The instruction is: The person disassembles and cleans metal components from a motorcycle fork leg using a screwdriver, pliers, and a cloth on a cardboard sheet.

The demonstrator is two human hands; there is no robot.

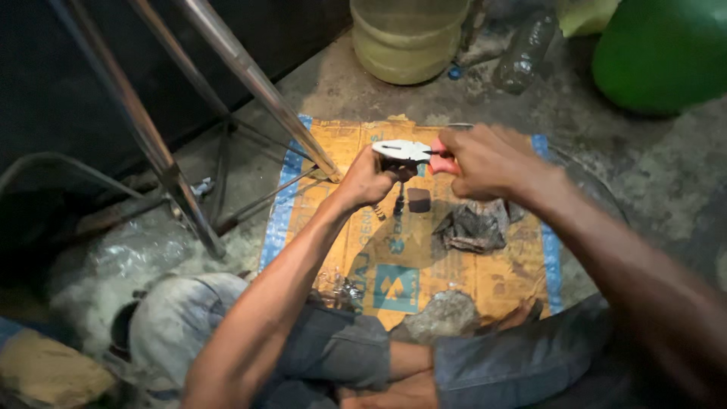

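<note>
My right hand grips the red handles of a pair of pliers, whose pale metal jaws point left. My left hand is closed around a small dark part held just under the jaws; what the part is stays hidden by the fingers. Both hands hover over a yellow woven sack spread on the concrete floor. A small dark block and a thin dark screw-like piece lie on the sack right below the hands.
A crumpled dark rag lies on the sack to the right, a grey stone near my knees. Metal stand legs slant at the left. A yellowish bucket, a plastic bottle and a green container stand behind.
</note>
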